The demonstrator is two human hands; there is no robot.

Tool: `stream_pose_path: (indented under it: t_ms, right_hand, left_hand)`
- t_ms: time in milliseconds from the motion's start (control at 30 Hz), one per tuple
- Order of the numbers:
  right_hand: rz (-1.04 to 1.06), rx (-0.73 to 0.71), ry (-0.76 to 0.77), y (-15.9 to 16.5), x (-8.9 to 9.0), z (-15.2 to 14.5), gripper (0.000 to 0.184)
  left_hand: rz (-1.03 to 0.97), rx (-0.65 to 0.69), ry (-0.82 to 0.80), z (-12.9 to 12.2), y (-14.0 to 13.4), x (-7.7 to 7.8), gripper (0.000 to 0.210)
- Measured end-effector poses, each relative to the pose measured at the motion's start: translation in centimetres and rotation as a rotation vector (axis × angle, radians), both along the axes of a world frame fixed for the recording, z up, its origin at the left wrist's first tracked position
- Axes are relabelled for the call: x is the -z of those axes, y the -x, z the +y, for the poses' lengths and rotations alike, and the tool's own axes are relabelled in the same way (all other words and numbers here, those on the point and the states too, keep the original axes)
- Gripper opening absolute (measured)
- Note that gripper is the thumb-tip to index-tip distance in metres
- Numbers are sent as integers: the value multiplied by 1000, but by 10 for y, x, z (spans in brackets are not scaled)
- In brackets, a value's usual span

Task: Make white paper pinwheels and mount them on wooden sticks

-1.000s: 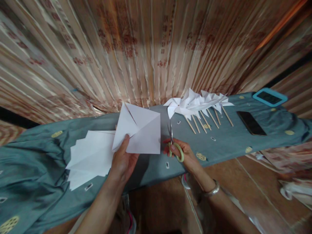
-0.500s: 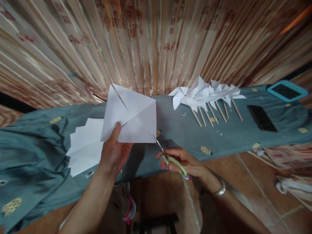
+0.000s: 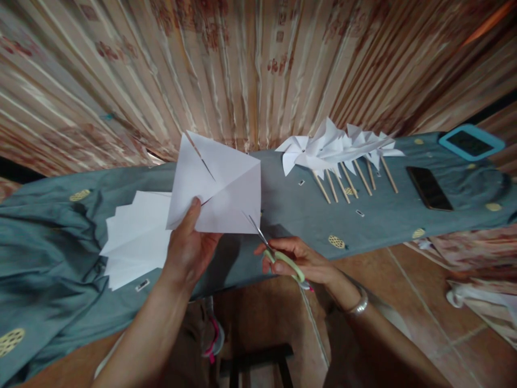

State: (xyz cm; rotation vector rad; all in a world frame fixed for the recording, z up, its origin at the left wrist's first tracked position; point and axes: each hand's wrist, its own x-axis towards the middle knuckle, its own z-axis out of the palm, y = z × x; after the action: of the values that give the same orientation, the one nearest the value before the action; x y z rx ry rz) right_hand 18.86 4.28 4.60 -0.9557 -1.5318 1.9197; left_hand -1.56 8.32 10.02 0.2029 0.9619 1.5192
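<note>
My left hand grips a white paper square by its lower left edge, thumb on top and fingers beneath. Slits run inward from its upper left and lower left corners, and creases cross it. In my right hand are scissors with pale green handles. Their blades lie at the lower right corner of the paper, reaching in toward its middle. Beside my left hand, a fanned stack of white paper sheets rests on the cloth, partly hidden by the held sheet.
Several white paper pinwheels on wooden sticks lie at the back right of the green cloth-covered table. Farther right are a dark phone and a blue-framed device. A patterned curtain hangs behind.
The scissor blades reach slightly farther into the paper's lower right corner. The whole view has shifted a little; both hands keep their holds.
</note>
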Motion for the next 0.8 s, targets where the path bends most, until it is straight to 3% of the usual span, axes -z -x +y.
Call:
stream_pose_path:
  t_ms: [800]
  right_hand:
    - [31, 35, 8, 2, 1, 0, 48]
  left_hand:
    - [-9, -8, 51, -2, 0, -2, 28]
